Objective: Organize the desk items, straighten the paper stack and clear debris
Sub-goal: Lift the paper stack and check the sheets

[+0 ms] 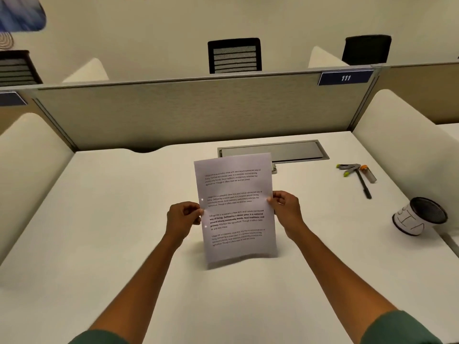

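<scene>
The person stood at the white tabletop [104,219] and held the paper stack [236,207] upright over its middle, the lower edge down at or just above the surface, where a shadow lay under it; whether it touched, I could not tell. The left hand [182,219] pinched the left edge, fingers [196,213] closed on the sheets, and the right hand [285,207] gripped the right edge the same way, thumb on the printed face. The top sheet carried four blocks of text and two punched holes near its left margin. Behind the papers a grey cable hatch [293,150] was set flush into the tabletop, its near-left corner hidden by the sheets, and a small metal object just peeped out beside the top right corner of the stack, too hidden to name. Well off to the right lay a stapler [347,168] with green tips, a black pen [363,184] and a clear tube with an orange cap [368,172], all close together and touching or nearly so. Nearer the right edge a mesh cup [419,217] lay tipped on its side, its mouth towards the far right. A beige partition [186,110] with a "111" plate [345,77] closed the back, and rounded white dividers [397,135] walled both sides. Nothing lay between the hands and the body.
</scene>
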The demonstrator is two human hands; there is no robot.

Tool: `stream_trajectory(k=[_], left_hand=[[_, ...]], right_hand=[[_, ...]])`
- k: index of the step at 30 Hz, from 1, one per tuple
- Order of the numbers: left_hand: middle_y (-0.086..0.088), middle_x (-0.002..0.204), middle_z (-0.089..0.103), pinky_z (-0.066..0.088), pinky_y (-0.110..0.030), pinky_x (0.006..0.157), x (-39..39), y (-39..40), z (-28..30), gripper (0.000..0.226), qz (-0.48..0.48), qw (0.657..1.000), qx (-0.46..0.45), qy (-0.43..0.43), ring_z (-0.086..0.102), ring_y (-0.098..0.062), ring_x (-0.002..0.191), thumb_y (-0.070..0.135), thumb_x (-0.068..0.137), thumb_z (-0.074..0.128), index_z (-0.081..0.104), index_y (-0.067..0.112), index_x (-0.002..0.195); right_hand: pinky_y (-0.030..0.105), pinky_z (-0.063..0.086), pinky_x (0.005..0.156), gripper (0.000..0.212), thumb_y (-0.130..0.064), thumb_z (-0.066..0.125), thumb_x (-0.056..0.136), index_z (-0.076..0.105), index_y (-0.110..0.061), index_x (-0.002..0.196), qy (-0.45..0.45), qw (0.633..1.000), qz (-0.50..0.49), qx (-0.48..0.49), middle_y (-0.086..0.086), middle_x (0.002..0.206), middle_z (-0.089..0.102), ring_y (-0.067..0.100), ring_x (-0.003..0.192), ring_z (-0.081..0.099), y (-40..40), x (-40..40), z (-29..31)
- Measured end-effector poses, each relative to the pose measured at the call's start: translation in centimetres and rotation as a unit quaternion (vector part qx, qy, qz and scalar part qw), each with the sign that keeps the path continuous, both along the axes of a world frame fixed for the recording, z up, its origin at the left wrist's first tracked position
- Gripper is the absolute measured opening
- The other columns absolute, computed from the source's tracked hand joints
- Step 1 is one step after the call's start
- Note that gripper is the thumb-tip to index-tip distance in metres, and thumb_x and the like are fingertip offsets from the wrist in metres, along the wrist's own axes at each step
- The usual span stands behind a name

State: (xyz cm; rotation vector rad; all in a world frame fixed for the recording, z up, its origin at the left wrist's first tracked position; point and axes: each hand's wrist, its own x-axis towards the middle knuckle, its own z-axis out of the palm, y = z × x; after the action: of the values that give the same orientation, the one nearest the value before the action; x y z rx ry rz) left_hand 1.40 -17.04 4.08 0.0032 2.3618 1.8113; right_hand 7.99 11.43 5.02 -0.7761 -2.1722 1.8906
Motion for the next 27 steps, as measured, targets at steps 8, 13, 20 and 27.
stream_trajectory(k=[8, 13, 20, 27], left_hand=[[0.002, 0.078, 0.074, 0.057, -0.028, 0.064, 3.8, 0.7, 0.9, 0.009, 0.071, 0.989, -0.043, 0.126, 0.066, -0.019, 0.065, 0.004, 0.085, 0.07, 0.074, 0.012, 0.086], [0.004, 0.082, 0.074, 0.056, -0.022, 0.065, 5.9, 0.9, 1.1, 0.016, 0.102, 0.984, -0.035, 0.141, 0.067, -0.016, 0.07, 0.002, 0.085, 0.07, 0.072, 0.017, 0.087], [0.003, 0.088, 0.074, 0.051, -0.015, 0.068, 8.4, 0.4, 0.6, 0.01, 0.128, 0.979, -0.035, 0.155, 0.067, -0.009, 0.079, 0.003, 0.085, 0.07, 0.073, 0.011, 0.092], [0.013, 0.09, 0.07, 0.051, -0.014, 0.068, 10.8, 0.3, -0.3, 0.02, 0.122, 0.983, -0.021, 0.137, 0.066, -0.012, 0.083, 0.003, 0.083, 0.073, 0.069, 0.017, 0.098]], right_hand=[[0.031, 0.058, 0.082, 0.011, -0.013, 0.06, 0.094, 0.067, -0.017, 0.102, 0.068, 0.998, -0.006, -0.004, 0.0, 0.099, 0.072, 0.015, 0.091, 0.069, -1.0, 2.3, 1.2], [0.018, 0.055, 0.071, 0.017, -0.008, 0.061, 0.093, 0.066, -0.024, 0.093, 0.1, 0.994, -0.035, -0.035, -0.004, 0.093, 0.072, 0.009, 0.084, 0.069, -2.2, 4.0, 1.9], [0.014, 0.053, 0.068, 0.016, -0.004, 0.059, 0.093, 0.066, -0.018, 0.096, 0.119, 0.99, -0.039, -0.058, -0.003, 0.093, 0.073, 0.003, 0.081, 0.069, -3.5, 6.2, 2.0], [0.012, 0.052, 0.072, 0.021, -0.002, 0.06, 0.092, 0.065, -0.021, 0.098, 0.102, 0.993, -0.019, -0.057, -0.009, 0.097, 0.073, 0.003, 0.089, 0.068, -4.3, 7.9, 0.0]])
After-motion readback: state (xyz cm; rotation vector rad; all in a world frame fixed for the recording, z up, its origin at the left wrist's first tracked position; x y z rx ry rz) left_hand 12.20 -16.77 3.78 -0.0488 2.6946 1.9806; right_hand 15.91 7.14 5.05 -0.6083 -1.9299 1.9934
